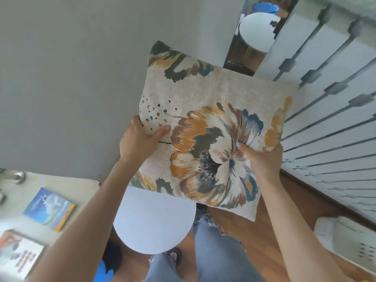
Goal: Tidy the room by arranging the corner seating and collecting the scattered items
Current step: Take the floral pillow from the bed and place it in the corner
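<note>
The pillow [213,110] with the big flower on it is up in the air, held between two hands. It hangs over the far side of the round white table [154,220], and it is tipped a bit. The left hand [140,139] grips the pillow's left edge, with the thumb lying on the front and the other fingers tucked behind. The right hand [262,159] grips the right edge lower down the same way, thumb on the flower and fingers hidden at the back. Both arms reach up past the table, one on each side of it. Just right of the table are the person's legs in blue jeans [213,251], standing on the brown wood floor [250,237]. Far to the right of the table is a white cupboard [325,110] with thin grey handles. Left of the table, two pictures lie on a pale top: a blue one [48,208] and, nearer, an orange and white one [20,255]. Behind the table is a plain grey wall [71,78].
</note>
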Demonstrator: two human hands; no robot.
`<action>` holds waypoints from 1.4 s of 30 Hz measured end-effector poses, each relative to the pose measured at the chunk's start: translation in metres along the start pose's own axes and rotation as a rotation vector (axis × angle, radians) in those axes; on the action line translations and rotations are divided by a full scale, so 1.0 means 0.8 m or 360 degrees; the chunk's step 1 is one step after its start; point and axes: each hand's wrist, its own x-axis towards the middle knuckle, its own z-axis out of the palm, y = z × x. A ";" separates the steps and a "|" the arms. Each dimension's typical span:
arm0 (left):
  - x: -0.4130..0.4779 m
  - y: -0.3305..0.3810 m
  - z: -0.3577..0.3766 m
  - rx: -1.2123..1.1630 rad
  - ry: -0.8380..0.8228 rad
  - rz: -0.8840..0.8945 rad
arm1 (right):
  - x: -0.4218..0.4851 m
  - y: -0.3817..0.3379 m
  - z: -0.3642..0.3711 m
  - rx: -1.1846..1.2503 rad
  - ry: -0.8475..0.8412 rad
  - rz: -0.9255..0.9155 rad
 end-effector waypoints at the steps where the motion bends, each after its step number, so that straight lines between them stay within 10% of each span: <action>1: 0.006 -0.001 0.004 0.0010 0.0018 -0.0028 | 0.009 0.001 0.008 0.0018 -0.0021 0.0010; 42: 0.308 -0.161 0.296 -0.0123 -0.0370 -0.0218 | 0.219 0.248 0.256 0.0018 0.0069 -0.0072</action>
